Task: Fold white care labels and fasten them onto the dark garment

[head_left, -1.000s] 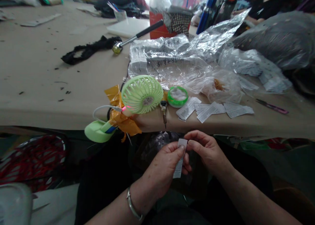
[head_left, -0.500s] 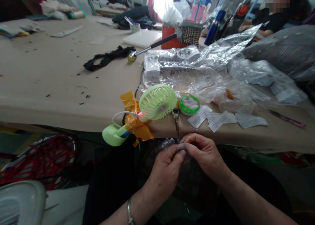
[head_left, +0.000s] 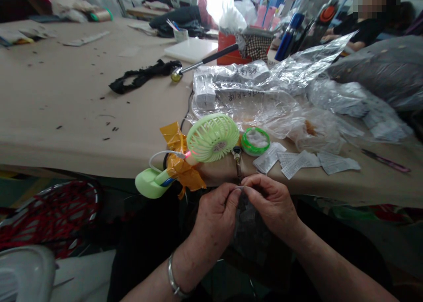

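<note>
My left hand (head_left: 216,216) and my right hand (head_left: 272,205) meet just below the table edge, fingertips pinched together on a small white label (head_left: 239,188) of which only a sliver shows. A small metal tool (head_left: 237,161) sticks out over the table edge right above my fingers. A dark mesh cloth (head_left: 246,225) lies in my lap between the hands. On the table just above lie loose printed labels (head_left: 299,160) and a green ring-shaped tape roll (head_left: 254,141). A silver bracelet (head_left: 172,277) is on my left wrist.
A light green handheld fan (head_left: 211,137), taped with amber tape, leans at the table (head_left: 59,117) edge. Clear plastic bags of labels (head_left: 244,92) fill the right side. A hammer (head_left: 205,60), black lace (head_left: 140,76) and pink scissors (head_left: 385,159) lie there. A person sits at far right.
The label hung full length from my fingers a second ago; now it is gathered between both pinches and my hands have risen to the table edge. The view shifted slightly.
</note>
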Demonstrator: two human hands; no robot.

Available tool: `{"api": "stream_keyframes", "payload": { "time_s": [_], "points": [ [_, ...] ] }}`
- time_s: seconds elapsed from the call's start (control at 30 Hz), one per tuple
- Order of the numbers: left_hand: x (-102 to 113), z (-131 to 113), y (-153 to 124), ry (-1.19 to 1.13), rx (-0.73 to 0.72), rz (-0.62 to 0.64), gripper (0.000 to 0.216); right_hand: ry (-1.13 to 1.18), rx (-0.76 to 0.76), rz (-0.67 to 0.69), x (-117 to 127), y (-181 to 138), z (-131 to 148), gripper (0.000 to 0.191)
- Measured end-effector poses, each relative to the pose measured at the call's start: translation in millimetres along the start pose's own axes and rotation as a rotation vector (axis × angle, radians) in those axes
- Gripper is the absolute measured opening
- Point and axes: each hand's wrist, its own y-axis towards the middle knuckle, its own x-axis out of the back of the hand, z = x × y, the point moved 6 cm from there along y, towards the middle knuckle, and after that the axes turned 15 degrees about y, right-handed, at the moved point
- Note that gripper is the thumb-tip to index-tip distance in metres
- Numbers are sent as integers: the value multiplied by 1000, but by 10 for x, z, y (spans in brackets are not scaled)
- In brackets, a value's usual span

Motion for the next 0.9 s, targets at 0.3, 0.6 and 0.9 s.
{"api": "stream_keyframes", "payload": {
  "time_s": [0.3,0.6,0.9],
  "points": [
    [-4,1,37,108,-50,11,19,-74,40,-8,-1,22,39,9],
    [3,4,78,64,-44,3,18,-110,52,-19,-4,37,54,9],
    [18,-11,69,20,-13,-4,19,-84,62,-24,-6,16,56,10]
  ]
}}
